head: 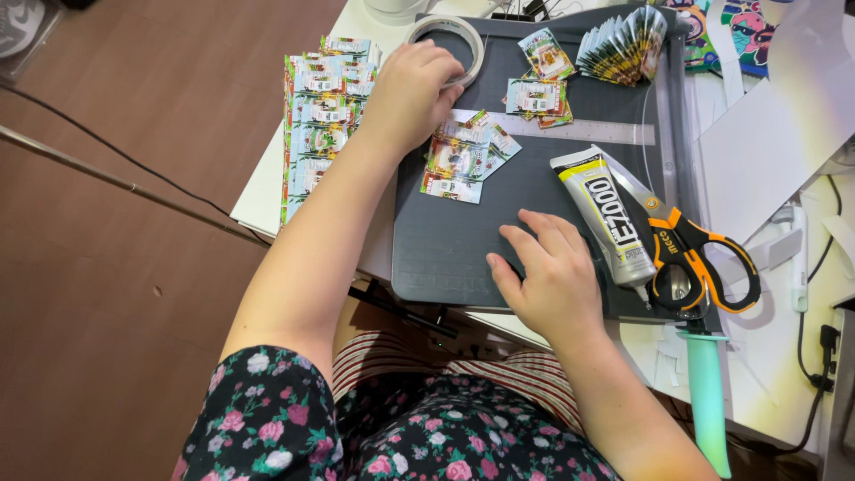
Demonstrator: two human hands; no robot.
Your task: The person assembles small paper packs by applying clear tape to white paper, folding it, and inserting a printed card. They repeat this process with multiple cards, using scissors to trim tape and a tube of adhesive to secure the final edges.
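Note:
My left hand [411,92] grips a white tape roll [465,34] at the far left corner of a grey cutting board [463,232]. Its fingers curl around the roll's near rim. My right hand [545,267] rests flat on the board's near part, fingers spread, holding nothing. Small printed paper pieces [463,156] lie fanned on the board between the two hands. A white glue tube [607,216] lies just right of my right hand. Orange and black scissors [690,254] lie beside the tube.
A stack of printed paper strips [321,116] lies on the white table left of the board. More small pieces [537,93] and a folded paper fan [623,44] sit at the board's far side. A green handle [708,401] juts from the board's near right corner. Cables run at right.

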